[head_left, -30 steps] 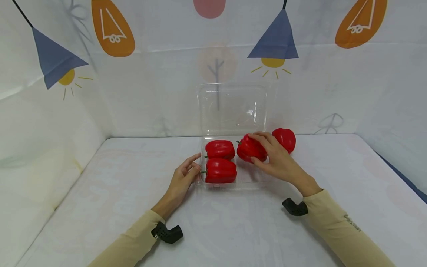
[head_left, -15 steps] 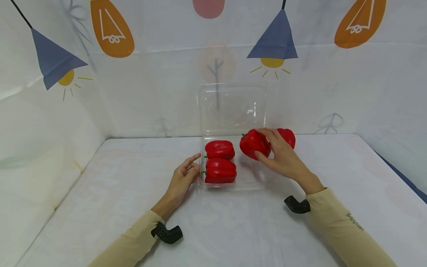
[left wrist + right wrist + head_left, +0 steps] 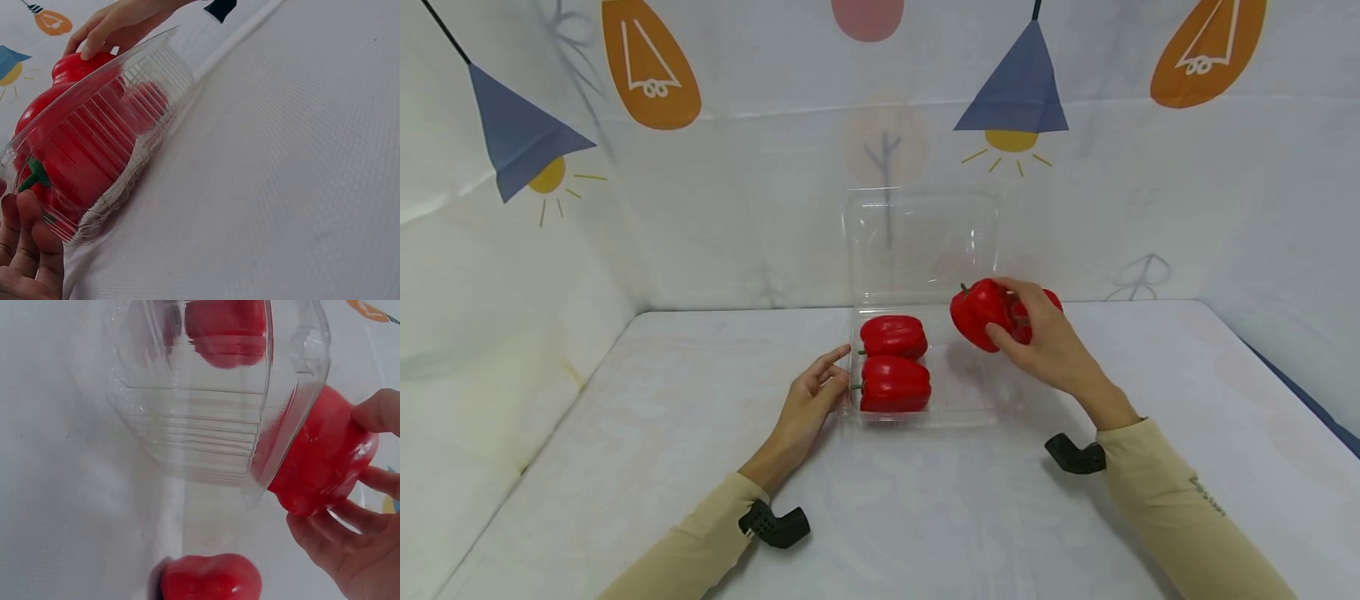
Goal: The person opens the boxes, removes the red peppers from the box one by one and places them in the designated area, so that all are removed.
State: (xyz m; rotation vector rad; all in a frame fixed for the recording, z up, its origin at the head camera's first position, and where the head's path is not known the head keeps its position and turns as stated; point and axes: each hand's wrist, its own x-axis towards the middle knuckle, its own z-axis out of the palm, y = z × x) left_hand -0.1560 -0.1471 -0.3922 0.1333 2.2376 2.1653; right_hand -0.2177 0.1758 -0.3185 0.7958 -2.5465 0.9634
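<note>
In the head view my right hand (image 3: 1051, 346) grips a red bell pepper (image 3: 977, 315) above the back right of a clear plastic clamshell box (image 3: 962, 419). The right wrist view shows thumb and fingers spread round the held pepper (image 3: 322, 456), beyond the box wall. My left hand (image 3: 808, 407) rests at the box's left side, its fingertips (image 3: 28, 206) against the wall. Two red bell peppers lie in the left half, one behind (image 3: 893, 335) and one in front (image 3: 895, 385), green stems to the left. The clear lid (image 3: 925, 242) stands raised behind them.
Another red bell pepper (image 3: 212, 578) lies on the table just outside the box's right side, mostly hidden by the right hand in the head view. The white-covered table (image 3: 685, 400) ends at a printed cloth backdrop (image 3: 737, 208).
My right hand has lifted the bell pepper up and moved it right and back, from over the box toward its right edge. My left hand and the other peppers have stayed put.
</note>
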